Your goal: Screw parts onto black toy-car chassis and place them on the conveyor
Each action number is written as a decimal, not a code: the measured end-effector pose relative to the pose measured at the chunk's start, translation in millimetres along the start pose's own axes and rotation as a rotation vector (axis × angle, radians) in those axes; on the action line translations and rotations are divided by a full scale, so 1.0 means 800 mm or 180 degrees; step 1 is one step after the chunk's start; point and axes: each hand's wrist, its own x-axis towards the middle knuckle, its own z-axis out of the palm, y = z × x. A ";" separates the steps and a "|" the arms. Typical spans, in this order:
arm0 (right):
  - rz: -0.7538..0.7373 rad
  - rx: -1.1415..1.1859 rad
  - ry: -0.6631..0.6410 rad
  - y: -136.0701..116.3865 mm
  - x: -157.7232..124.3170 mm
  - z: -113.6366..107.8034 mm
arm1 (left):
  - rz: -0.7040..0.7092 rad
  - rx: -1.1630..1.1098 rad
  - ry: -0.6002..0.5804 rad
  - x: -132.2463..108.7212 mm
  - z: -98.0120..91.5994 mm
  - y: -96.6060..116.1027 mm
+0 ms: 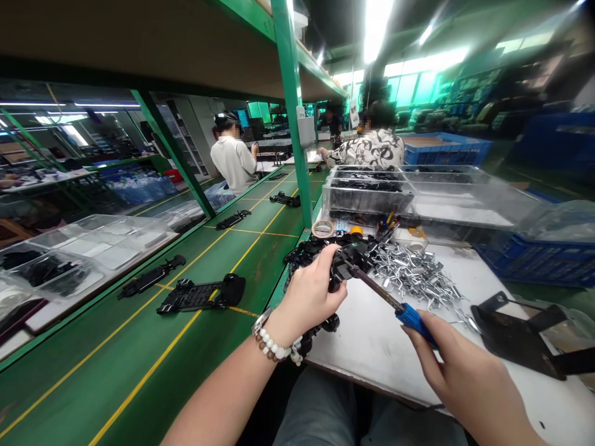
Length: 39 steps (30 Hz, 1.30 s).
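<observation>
1. One left hand, wrist raised, grips one black plastic assembly closely, above one white-topped workbench.
2. One right hand grips one blue-handled steel screwdriver, tip against the assembly.

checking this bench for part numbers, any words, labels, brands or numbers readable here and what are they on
No words, brands or numbers can be read.
White rectangular sign hanging at the back: too blurred to read.
Small blue-and-white label beside the brown-rimmed roll of tape: too small to read.
</observation>
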 end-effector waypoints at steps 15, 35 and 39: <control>0.0340 0.0185 -0.0568 0.002 0.006 -0.006 | 0.0113 0.0009 0.0060 -0.004 0.000 -0.005; 0.0172 -0.0215 -0.0510 0.023 0.006 -0.004 | 0.0169 0.0046 0.0088 -0.004 -0.001 -0.008; 0.0105 -0.0344 -0.0423 0.022 0.007 -0.004 | 0.0203 0.0013 0.0067 -0.004 0.000 -0.010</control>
